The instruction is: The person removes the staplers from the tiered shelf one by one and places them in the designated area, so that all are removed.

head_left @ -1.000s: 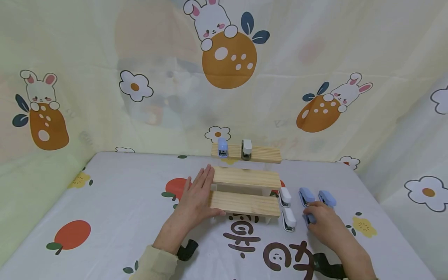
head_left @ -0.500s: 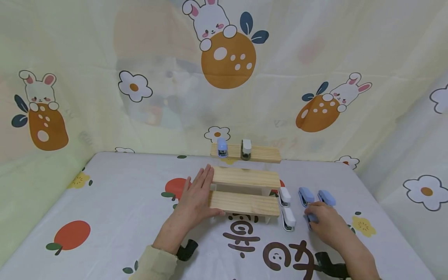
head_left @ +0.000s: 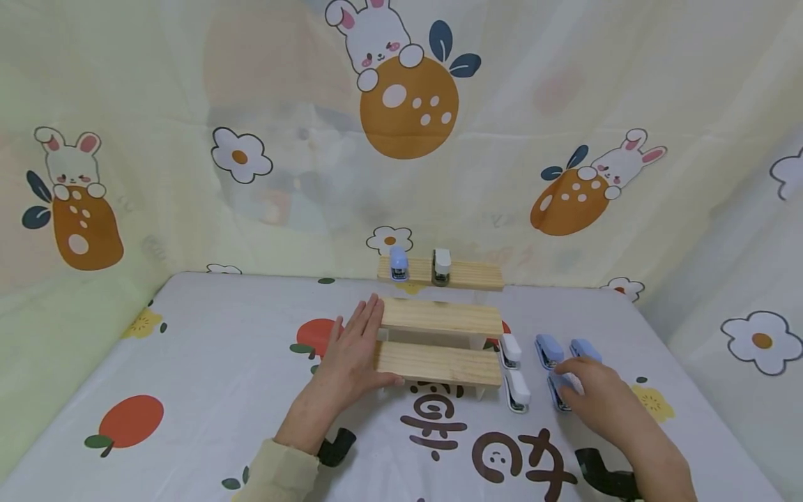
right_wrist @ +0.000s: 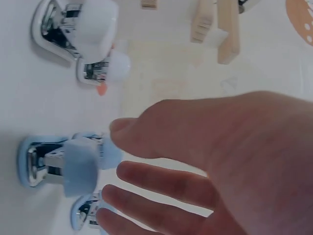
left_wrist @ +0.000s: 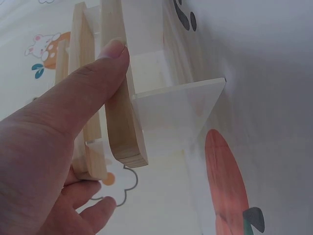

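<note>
My left hand (head_left: 348,354) rests against the left end of a three-step wooden rack, fingers straight. Its thumb (left_wrist: 110,61) lies on the front plank (head_left: 439,364) in the left wrist view. My right hand (head_left: 602,401) hovers with parted fingers beside the near blue stapler (head_left: 557,396), holding nothing. In the right wrist view a gap shows between the thumb and that stapler (right_wrist: 80,166). Behind it sit another blue stapler (head_left: 549,351) and a third blue stapler (head_left: 585,348), partly hidden by the hand.
Two white staplers, a far one (head_left: 511,351) and a near one (head_left: 517,392), line the rack's right end. The back plank (head_left: 477,275) bears a blue stapler (head_left: 398,265) and a white-topped stapler (head_left: 442,267). A patterned curtain (head_left: 301,209) rises behind the table.
My right hand has let go of the near blue stapler and drawn slightly right and up, uncovering more of it. The left hand keeps its place on the rack.
</note>
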Demonstrator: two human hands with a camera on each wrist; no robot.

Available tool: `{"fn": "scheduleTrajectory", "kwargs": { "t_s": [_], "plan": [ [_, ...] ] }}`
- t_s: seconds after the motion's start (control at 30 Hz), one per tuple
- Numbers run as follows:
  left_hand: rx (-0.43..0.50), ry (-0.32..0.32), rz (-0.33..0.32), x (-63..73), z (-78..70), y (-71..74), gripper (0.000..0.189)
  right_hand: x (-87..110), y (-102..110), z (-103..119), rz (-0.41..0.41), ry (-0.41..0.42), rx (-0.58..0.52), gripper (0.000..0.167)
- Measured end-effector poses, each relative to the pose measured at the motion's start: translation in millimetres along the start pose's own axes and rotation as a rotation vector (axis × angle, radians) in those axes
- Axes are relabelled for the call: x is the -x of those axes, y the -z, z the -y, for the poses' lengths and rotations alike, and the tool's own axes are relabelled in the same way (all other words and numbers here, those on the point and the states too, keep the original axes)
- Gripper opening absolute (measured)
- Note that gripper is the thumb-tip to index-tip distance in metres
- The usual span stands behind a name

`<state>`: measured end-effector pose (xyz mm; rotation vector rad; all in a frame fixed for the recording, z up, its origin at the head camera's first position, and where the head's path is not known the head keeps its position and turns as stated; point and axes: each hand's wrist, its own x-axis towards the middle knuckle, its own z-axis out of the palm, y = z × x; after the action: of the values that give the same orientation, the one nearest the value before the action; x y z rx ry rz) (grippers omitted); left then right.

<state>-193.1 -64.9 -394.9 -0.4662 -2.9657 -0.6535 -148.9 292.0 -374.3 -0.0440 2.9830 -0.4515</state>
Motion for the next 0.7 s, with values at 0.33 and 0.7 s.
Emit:
{"fn": "scheduleTrajectory", "kwargs": {
  "t_s": [0.33,0.7],
  "plan": [
    [0.012,0.012,0.007,0.1,-1.6,1.6,0.129,1.4,9,23,-0.115,0.066,-0.001,0.024],
    [0.004,0.005,0.01,0.0,-1.0,2.1,0.129,-2.9,29,63,-0.335,0.246,-0.017,0.022]
  ]
}}
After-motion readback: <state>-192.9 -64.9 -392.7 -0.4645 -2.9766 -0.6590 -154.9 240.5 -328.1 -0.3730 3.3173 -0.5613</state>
